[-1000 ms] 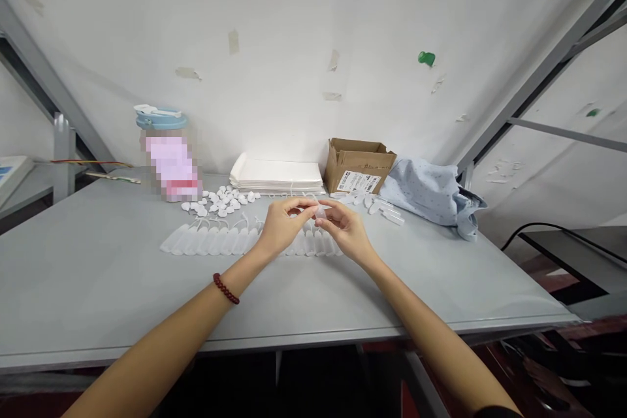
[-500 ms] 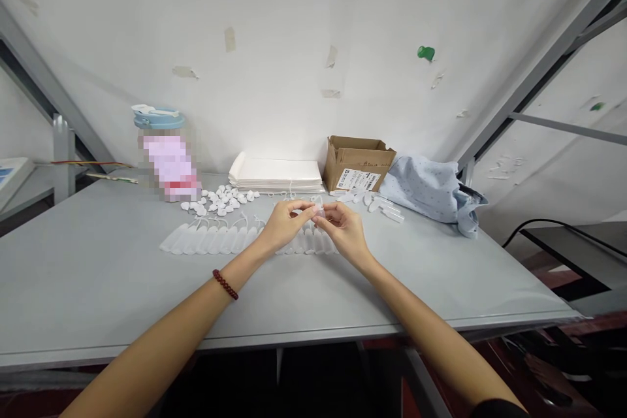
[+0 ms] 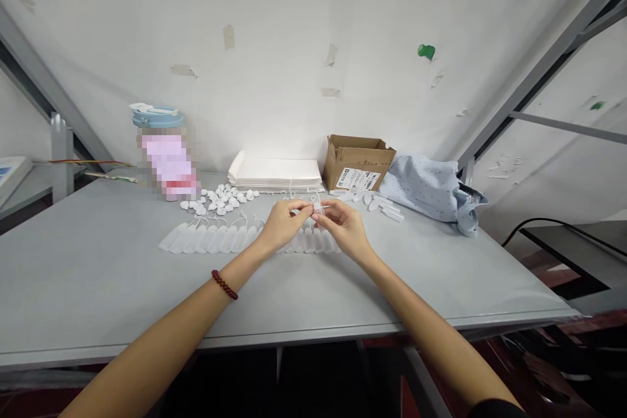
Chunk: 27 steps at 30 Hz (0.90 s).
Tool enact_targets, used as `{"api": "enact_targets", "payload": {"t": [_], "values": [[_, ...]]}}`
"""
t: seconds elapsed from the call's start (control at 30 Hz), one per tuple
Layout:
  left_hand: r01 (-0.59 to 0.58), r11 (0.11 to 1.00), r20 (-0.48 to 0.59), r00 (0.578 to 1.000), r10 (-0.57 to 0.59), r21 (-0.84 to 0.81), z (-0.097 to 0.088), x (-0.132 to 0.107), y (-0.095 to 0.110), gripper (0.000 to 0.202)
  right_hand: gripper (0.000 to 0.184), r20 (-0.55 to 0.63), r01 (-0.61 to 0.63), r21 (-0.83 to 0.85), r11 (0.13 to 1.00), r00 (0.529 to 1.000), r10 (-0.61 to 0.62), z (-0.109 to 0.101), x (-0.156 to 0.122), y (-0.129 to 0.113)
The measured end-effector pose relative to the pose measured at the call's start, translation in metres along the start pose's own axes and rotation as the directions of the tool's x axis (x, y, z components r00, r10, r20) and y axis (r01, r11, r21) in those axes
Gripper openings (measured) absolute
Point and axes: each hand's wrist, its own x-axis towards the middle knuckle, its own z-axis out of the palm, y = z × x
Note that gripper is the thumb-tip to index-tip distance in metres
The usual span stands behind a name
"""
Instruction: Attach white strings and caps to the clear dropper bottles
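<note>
My left hand (image 3: pixel 287 223) and my right hand (image 3: pixel 343 227) meet above the middle of the table. Between their pinched fingertips is a small translucent plastic piece (image 3: pixel 317 206) with a pale loop at its top; the fingers cover much of it. Below and behind my hands runs a row of translucent, tube-like plastic pieces (image 3: pixel 215 240) lying side by side, pale loops at their upper ends. My left forearm and hand hide part of this row. Small white pieces (image 3: pixel 228 197) lie in a loose heap beyond its left half. More clear tube-like pieces (image 3: pixel 385 206) are scattered right of my right hand.
Against the wall stand a stack of white sheets or pouches (image 3: pixel 279 174) and an opened cardboard box (image 3: pixel 360 160). A light blue patterned cloth (image 3: pixel 421 189) lies beside the box. Far left is a blue-lidded container (image 3: pixel 157 117), partly blurred out. The grey table (image 3: pixel 313 300) ends at its front edge.
My fingertips have shifted slightly on the small plastic piece, and its loop leans differently. Both hands stay in nearly the same place; the other things lie as before.
</note>
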Motion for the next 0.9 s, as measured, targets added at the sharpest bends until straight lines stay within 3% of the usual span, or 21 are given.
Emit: {"api": "enact_targets", "payload": {"t": [0.13,0.27,0.37,0.57,0.73,0.9], "values": [[-0.042,0.997,-0.038,0.998,0.044,0.061,-0.001,-0.002,0.000,0.021,0.038,0.003,-0.020,0.051,0.998,1.000,0.020,-0.001,0.000,-0.003],[-0.305,0.922,0.055,0.952,0.301,0.236,0.001,-0.006,-0.003,0.037,0.037,-0.043,-0.072,0.097,0.993,0.996,0.076,-0.004,0.003,-0.003],[-0.398,0.863,0.131,0.918,0.375,0.313,0.003,-0.007,-0.006,0.050,0.039,-0.048,-0.115,0.131,0.985,0.991,0.123,-0.004,0.004,-0.003],[-0.396,0.843,0.143,0.918,0.370,0.365,0.002,-0.006,-0.008,0.044,0.037,-0.010,-0.119,0.077,0.990,0.993,0.121,-0.002,0.002,-0.004],[-0.388,0.817,0.101,0.918,0.384,0.427,-0.002,-0.003,-0.012,0.043,0.043,-0.031,-0.010,-0.062,0.998,0.999,0.008,-0.011,0.002,-0.002],[-0.361,0.833,0.100,0.930,0.353,0.418,-0.004,-0.002,-0.015,0.047,0.051,0.196,0.183,-0.241,0.953,0.971,-0.137,-0.022,0.005,0.000]]}}
